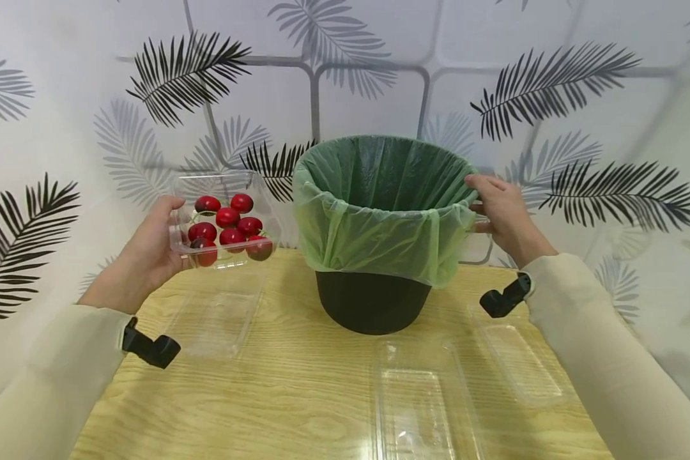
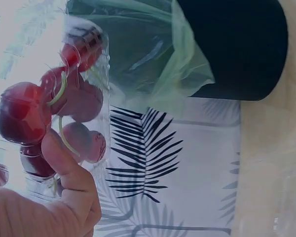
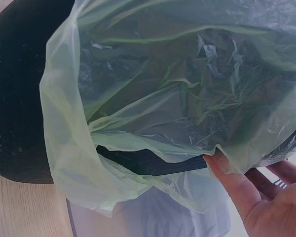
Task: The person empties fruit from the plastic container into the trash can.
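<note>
My left hand point(image 1: 149, 252) grips a clear plastic container point(image 1: 221, 182) by its left side and holds it above the table. Several dark red cherries point(image 1: 227, 218) with green stems lie inside it. To the right stands a black trash bin point(image 1: 374, 303) lined with a translucent green garbage bag point(image 1: 374, 239), whose edge is folded over the rim. My right hand point(image 1: 506, 214) is at the bin's right rim. In the right wrist view, the tip of its thumb point(image 3: 222, 168) meets the bag's edge, and a strip of black rim shows beside it. The bin's bottom is hidden.
Clear plastic containers or lids rest on the wooden table point(image 1: 299, 396): one at the left point(image 1: 215, 322), one at the front centre point(image 1: 414, 409), one at the right point(image 1: 523, 361). Behind the bin rises a leaf-patterned wall covering point(image 1: 374, 32).
</note>
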Action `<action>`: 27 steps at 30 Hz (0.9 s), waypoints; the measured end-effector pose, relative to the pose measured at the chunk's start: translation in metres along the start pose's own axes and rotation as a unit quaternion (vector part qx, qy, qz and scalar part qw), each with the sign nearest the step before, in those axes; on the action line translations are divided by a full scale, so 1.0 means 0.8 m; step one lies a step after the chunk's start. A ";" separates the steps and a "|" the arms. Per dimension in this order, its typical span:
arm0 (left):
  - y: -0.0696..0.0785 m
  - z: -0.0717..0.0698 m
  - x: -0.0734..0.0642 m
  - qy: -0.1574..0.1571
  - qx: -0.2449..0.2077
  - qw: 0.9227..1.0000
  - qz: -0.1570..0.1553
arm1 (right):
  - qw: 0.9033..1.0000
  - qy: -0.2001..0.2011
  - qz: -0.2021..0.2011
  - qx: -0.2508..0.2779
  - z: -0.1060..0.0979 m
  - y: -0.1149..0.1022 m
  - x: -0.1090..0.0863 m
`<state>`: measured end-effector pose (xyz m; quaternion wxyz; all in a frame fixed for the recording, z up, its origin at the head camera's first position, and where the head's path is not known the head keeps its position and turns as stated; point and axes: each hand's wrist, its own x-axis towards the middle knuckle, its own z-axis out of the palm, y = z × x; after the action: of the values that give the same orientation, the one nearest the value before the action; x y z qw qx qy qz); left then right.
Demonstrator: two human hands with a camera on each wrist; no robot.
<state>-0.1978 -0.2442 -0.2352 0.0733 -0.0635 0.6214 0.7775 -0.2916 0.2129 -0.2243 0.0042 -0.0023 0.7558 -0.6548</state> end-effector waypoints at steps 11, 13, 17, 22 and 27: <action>0.044 0.013 0.016 0.037 0.027 0.999 0.004 | 1.000 0.006 0.000 -0.021 -0.001 0.000 -0.001; 0.051 0.014 0.018 0.042 0.032 0.999 0.006 | 1.000 0.007 0.002 -0.022 0.000 0.000 -0.001; 0.066 0.017 0.023 0.049 0.031 0.998 0.009 | 1.000 0.008 0.006 -0.022 0.002 0.000 0.000; 0.083 0.024 0.030 0.061 0.032 0.998 0.009 | 1.000 0.009 0.002 -0.002 0.001 0.001 0.000; 0.095 0.036 0.034 0.076 0.042 0.996 0.019 | 1.000 0.006 -0.001 0.024 0.001 0.000 -0.001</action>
<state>-0.2390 -0.2315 -0.1612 0.0138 -0.1079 0.6582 0.7450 -0.2908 0.2124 -0.2240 -0.0015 0.0010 0.7396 -0.6730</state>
